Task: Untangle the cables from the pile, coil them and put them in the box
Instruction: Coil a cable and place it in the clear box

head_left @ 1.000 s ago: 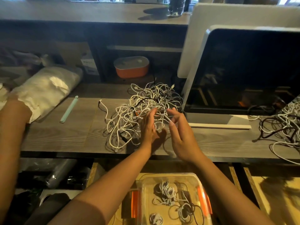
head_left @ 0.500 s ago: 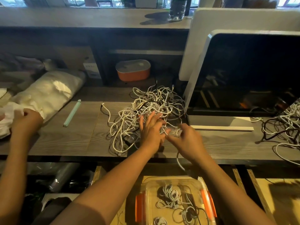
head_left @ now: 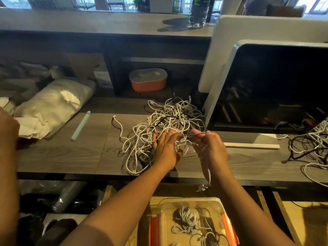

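The right hand (head_left: 212, 150), at the centre of the frame, has its fingers curled round a single pale cable (head_left: 196, 134), pinching it just where it leaves the tangle. The cable's loose end dangles past the front edge of the counter (head_left: 67, 157), below the wrist. Just to the left, the left hand (head_left: 165, 150) lies on the pile (head_left: 159, 119) with fingers straight and spread, pressing it down and gripping nothing. The pile of white and dark cables sits mid-counter, beside the lower corner of the monitor (head_left: 275, 86). The box (head_left: 188, 199), clear with orange latches, is at bottom centre, below the counter, with coiled cables (head_left: 186, 217) already inside.

These cables look light, limp and springy, so a hard tug would likely drag the whole heap or tighten knots. A grip near a free plug end seems best, feeding it back through loops while the other hand pins the rest.
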`<state>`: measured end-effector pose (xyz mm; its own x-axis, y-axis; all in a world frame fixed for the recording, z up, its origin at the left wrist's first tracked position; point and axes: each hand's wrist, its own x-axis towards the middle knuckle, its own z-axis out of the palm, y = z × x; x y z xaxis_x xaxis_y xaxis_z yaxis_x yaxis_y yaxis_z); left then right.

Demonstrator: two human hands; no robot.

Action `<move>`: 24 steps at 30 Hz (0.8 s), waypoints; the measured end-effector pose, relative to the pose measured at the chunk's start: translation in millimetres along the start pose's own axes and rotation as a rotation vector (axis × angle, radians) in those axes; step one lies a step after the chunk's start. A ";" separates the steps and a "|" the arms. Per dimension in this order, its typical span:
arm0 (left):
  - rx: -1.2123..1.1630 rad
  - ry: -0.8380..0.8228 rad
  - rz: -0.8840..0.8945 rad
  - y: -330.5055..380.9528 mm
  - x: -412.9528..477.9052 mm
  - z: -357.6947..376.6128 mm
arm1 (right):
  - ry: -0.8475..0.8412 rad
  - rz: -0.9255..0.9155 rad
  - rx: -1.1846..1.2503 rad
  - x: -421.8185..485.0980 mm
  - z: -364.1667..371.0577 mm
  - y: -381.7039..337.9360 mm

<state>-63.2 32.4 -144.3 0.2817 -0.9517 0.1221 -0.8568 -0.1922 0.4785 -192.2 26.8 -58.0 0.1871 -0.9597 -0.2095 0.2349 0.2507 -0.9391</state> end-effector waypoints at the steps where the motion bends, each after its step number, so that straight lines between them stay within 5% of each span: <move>1: 0.002 -0.007 0.001 -1.6 0.2 1.1 | 0.020 -0.004 0.024 1.1 1.5 -1.7; 9: 0.108 -0.114 -0.019 3.2 8.5 6.5 | 0.060 -0.007 -0.694 13.1 -4.3 16.3; 15: 0.274 -0.233 -0.030 8.1 7.9 4.9 | -0.148 0.217 -1.353 28.8 -13.9 32.6; 24: 0.319 -0.353 -0.184 3.4 22.5 9.8 | -0.303 0.046 -1.331 26.9 7.7 11.4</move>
<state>-64.1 8.0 -148.4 0.3239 -0.9077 -0.2668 -0.9116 -0.3749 0.1686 -177.1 4.8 -72.2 0.4105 -0.8455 -0.3415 -0.8327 -0.1949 -0.5183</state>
